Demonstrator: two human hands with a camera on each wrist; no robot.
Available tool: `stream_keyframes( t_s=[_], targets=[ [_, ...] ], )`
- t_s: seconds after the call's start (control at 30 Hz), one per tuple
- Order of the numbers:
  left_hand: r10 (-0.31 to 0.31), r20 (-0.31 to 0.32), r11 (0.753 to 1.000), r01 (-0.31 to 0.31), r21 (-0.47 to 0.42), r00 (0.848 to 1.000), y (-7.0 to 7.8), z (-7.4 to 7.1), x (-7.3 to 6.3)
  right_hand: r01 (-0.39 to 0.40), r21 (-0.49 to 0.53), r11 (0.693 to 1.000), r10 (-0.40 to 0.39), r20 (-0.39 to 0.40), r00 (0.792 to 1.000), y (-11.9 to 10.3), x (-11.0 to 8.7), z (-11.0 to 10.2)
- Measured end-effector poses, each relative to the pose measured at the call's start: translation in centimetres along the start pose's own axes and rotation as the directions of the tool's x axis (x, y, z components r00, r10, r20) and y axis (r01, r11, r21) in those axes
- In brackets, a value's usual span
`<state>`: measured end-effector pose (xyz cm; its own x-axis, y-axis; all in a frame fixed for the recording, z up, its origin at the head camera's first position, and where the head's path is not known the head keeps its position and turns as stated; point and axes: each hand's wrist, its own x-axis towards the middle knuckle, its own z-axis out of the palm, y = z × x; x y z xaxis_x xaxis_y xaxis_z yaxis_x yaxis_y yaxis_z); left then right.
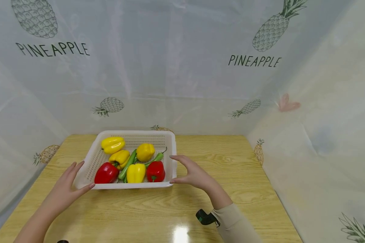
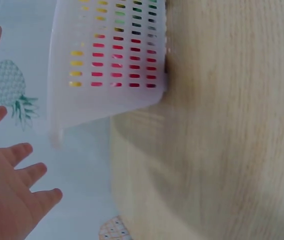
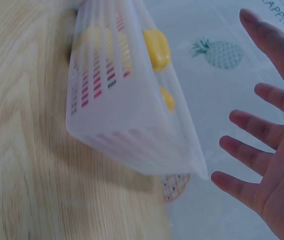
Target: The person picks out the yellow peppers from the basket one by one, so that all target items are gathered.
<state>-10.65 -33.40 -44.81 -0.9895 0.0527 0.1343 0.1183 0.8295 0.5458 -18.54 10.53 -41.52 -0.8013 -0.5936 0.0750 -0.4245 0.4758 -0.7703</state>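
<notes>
A white plastic basket [image 1: 134, 185] with slotted walls holds several peppers. Inside lie yellow bell peppers [image 1: 136, 173], a red bell pepper [image 1: 106, 172] at the left and another red bell pepper [image 1: 155, 171] at the right. Long green peppers [image 1: 128, 164] lie between them. By the basket's near left corner is my left hand [image 1: 67, 187], its fingers spread; the left wrist view shows it apart from the basket wall. At the right end my right hand [image 1: 194, 172] spreads its fingers beside the rim, holding nothing. In the right wrist view its little finger is close to a rim corner [image 3: 199, 170].
The basket stands on a wood-grain table [image 1: 207, 152] toward its back left. A pale curtain [image 1: 176, 67] printed with pineapples hangs behind the table and along both sides. A black device [image 1: 206, 217] sits at the right wrist.
</notes>
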Motion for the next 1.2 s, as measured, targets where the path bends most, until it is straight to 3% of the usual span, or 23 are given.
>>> stream_keyframes(
  t_s=[0.3,0.63,1.03,1.2],
  targets=[
    [-0.094,0.040,0.992,0.097,-0.079,0.995,-0.8,0.0,-0.5,0.006,0.075,0.997,-0.010,0.053,0.999,-1.1,2.5,1.8],
    [-0.221,0.127,0.958,0.239,-0.156,0.967,-1.3,0.1,-0.7,0.007,0.112,0.994,-0.021,0.117,0.993,-2.2,5.2,3.1],
    [-0.249,0.090,0.916,0.265,-0.302,0.964,-2.1,1.2,-1.1,-0.012,0.067,0.998,-0.002,0.210,0.978,-2.9,8.7,4.5],
    [-0.273,0.048,0.868,0.268,-0.418,0.961,-2.2,1.8,-1.4,-0.034,0.100,0.994,0.008,0.253,0.967,-3.2,9.7,5.0]
  ],
)
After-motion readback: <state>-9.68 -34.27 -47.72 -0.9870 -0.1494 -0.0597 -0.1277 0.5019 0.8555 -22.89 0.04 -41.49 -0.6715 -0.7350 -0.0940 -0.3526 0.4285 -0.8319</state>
